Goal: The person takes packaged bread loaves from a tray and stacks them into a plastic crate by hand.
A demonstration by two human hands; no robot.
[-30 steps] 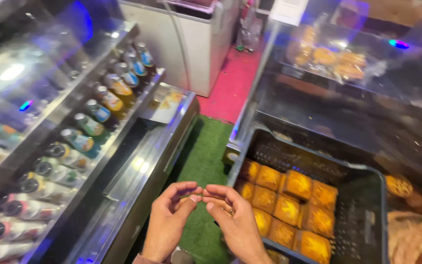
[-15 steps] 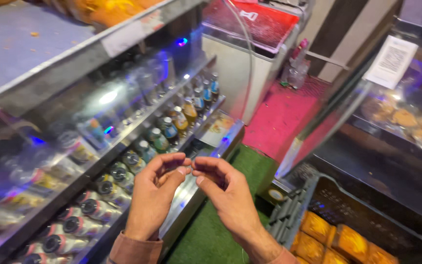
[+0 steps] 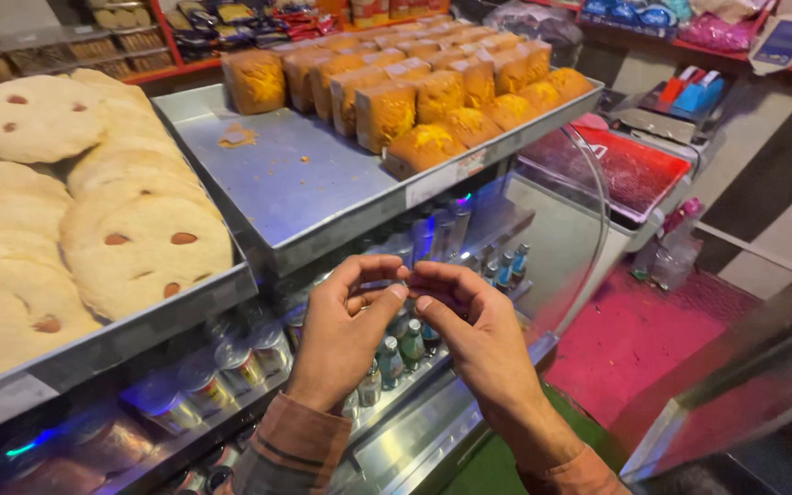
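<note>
While the left hand [image 3: 346, 335] and right hand [image 3: 469, 335] meet fingertip to fingertip, curled as if pinching something tiny — what, I cannot tell — they hover above the shelved bottles [image 3: 405, 344], below the steel tray [image 3: 323, 183] of wrapped cakes [image 3: 414, 92] — fiddling in mid-air.

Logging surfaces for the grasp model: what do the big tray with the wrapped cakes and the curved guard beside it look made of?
Tray: looks like bare sheet metal, probably steel or aluminium; grey, dull brushed sheen, folded rim.
Curved guard: clear glass or acrylic, cannot tell which; the freezer shows through it and its edge catches light.
Wrapped cakes: glossy clear film, likely plastic.
</note>
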